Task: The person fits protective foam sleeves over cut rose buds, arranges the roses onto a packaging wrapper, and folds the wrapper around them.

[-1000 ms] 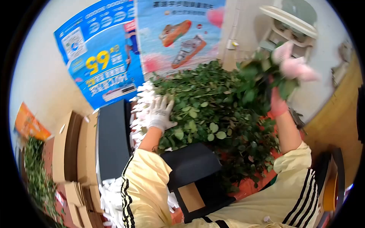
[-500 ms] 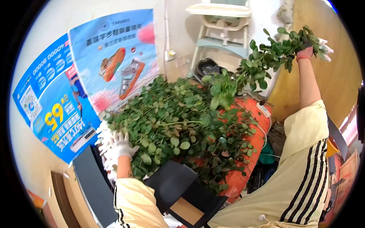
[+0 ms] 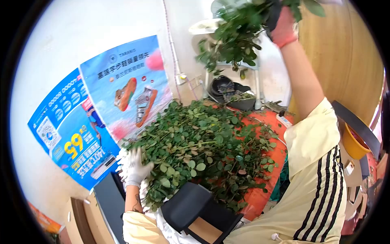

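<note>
My right hand, in a red and dark glove, is raised high at the upper right. It is closed around a bunch of leafy green stems that hangs out to the left; the bunch is partly cut off by the top edge. My left hand, in a white glove, rests with fingers apart at the left side of a big heap of leafy stems. White bumpy pieces line that side of the heap, partly hidden by the hand. Under the foliage lies an orange-red surface.
A black open box or flap stands in front of the heap. Blue posters cover the wall behind. A high chair stands at the back, with a dark container beneath. A power strip and a yellow bucket are at right.
My right hand has swung up and to the left, carrying the bunch off the heap's far side and in front of the high chair. The left hand stays by the heap. The view has shifted.
</note>
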A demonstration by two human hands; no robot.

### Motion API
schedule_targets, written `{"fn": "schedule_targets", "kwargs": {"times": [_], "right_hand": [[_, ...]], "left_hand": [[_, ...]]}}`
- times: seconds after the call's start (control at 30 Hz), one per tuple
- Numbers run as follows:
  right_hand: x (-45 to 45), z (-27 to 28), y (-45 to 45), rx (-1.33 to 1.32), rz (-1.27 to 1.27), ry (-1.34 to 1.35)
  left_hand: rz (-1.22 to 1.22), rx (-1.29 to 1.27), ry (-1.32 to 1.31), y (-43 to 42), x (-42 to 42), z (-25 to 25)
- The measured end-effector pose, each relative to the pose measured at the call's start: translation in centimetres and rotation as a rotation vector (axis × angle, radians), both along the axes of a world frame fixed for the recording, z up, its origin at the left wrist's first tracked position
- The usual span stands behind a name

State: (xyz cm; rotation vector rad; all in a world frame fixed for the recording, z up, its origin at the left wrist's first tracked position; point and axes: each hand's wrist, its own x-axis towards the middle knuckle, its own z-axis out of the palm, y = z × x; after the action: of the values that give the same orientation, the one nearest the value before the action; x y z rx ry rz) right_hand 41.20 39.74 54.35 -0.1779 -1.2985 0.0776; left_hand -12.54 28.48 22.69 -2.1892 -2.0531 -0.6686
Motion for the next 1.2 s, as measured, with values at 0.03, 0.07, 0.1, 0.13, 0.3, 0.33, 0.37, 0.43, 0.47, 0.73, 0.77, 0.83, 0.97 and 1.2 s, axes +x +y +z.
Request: {"fn": "schedule_targets", "kwargs": {"times": [0.03,0.07,0.1,0.13,0.3,0.33,0.37,0.43,0.47,0.73,0.77,0.83,0.97,1.2], "right_hand": [[-4.0,-2.1,-0.7,0.012,-0.013,-0.143],[-8.0,-4.6,-1.6,0.034,-0.007,-0.288],[-12.1,-7.4,-2.6,0.075,0.023,-0.431],[-15.9,-10.2,-3.6,0.129,0.082,-0.557],[-26.3,-22.8,-9.3,-0.036,0.591,-0.884],[-27.5,-24.2,-10.0,-0.065,0.546,-0.937],[-27.8,-25.2,-10.4,-0.073,0.597,-0.965],[-27.8,-24.5,-11.1,0.187,0.480,-1.022],[-27.2,-24.1,-12.1,0.217,0.518,-1.008],[-27.2,-23.5,-12.5,0.318,0.463,-1.064],[-26.8,-23.3,-12.7,0.316,0.494,-1.051],[-27.1,-23.4,-12.7,0.343,0.457,-1.008],[-26.1,-23.0,-12.9,0.286,0.636,-0.983],[-26.0,-23.8,-11.9,0.279,0.654,-1.067]], "left_hand": [[-0.056,0.258,-0.169,-1.7,1.8,2.5],[-0.164,0.488,-0.348,-3.2,3.7,4.7],[-0.314,0.649,-0.520,-5.5,6.3,7.6],[-0.410,0.702,-0.737,-8.2,9.3,10.0],[-0.381,0.695,-0.414,-16.3,14.7,12.7],[-0.421,0.623,-0.462,-16.1,14.3,12.0],[-0.474,0.547,-0.517,-15.8,13.8,11.3],[-0.475,0.571,-0.440,-16.4,13.4,11.0],[-0.503,0.545,-0.508,-15.9,12.4,9.9],[-0.382,0.516,-0.654,-16.7,12.9,8.1],[-0.365,0.532,-0.552,-16.6,12.6,8.1],[-0.384,0.525,-0.583,-16.6,13.1,8.3],[-0.403,0.621,-0.504,-17.0,14.7,9.6],[-0.533,0.677,-0.251,-16.6,14.7,9.7]]}}
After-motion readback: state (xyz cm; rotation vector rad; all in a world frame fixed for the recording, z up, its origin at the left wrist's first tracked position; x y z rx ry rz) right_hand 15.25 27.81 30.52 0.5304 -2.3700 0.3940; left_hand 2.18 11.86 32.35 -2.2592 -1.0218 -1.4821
